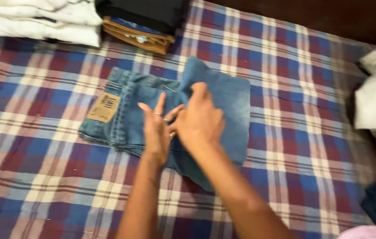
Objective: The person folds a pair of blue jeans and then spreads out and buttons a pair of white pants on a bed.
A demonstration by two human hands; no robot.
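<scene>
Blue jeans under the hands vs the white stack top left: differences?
The blue jeans are denim, one folded garment with a tan patch, pressed by the left hand and right hand. The white stack is pale, several layers, untouched. Both are folded on the plaid bedcover.

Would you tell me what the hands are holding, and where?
Both hands, left hand and right hand, lie on the folded blue jeans mid-fold; a true grip cannot be told.

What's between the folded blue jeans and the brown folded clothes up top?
Only bare checked bedsheet lies between the jeans and the brown folded garment in the head view.
</scene>
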